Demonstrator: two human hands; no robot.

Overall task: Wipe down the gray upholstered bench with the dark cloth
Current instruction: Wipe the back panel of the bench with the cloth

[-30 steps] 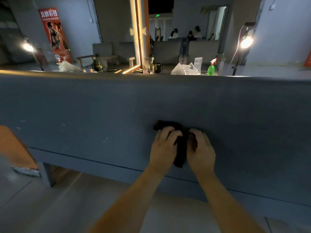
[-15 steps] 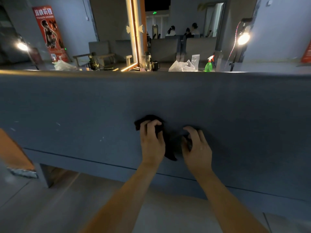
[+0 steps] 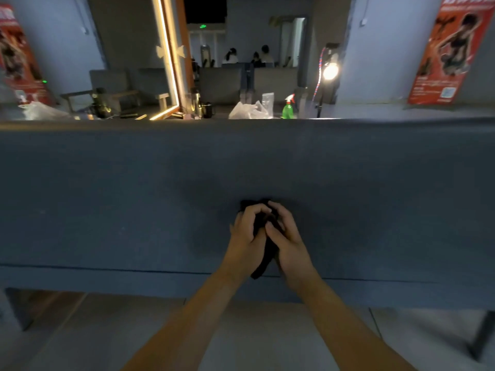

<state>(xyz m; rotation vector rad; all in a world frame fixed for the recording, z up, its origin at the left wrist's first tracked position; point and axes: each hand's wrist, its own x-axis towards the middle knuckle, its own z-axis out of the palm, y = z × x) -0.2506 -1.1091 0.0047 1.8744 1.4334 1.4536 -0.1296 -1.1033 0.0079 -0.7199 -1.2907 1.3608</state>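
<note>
Two bare forearms reached in over the pale floor (image 3: 257, 333) in front of the gray upholstered bench (image 3: 120, 199). The left hand (image 3: 244, 238) and the right hand (image 3: 290, 243) met over the bench near its front edge, about midway along its width. They were pressed side by side with the dark cloth (image 3: 264, 259) bunched between them. The left hand's fingers were curled over the top of the bundle and gripped it. The right hand's fingers and thumb wrapped round it from the other side, so both hands had hold of the cloth. A dark tail of the cloth hung down between the wrists and crossed the seam running along the bench's front. Whether the bundle lay on the upholstery or was lifted just clear of it could not be told. A soft shadow spread over the bench around the hands.

Just past the bench's far edge, behind its middle, sat a crumpled white plastic bag (image 3: 247, 111), a green spray bottle (image 3: 288, 109) and a dark mug (image 3: 208, 110). Behind the bench's left half rose a mirror frame with a lit strip (image 3: 169, 57). A glowing lamp (image 3: 330, 71) on a stand stood behind the right half. Red banners hung on the walls beyond the bench's left end (image 3: 13, 52) and its right end (image 3: 450, 49). Farthest behind the bench sat a few people (image 3: 233, 57), too small to make out.
</note>
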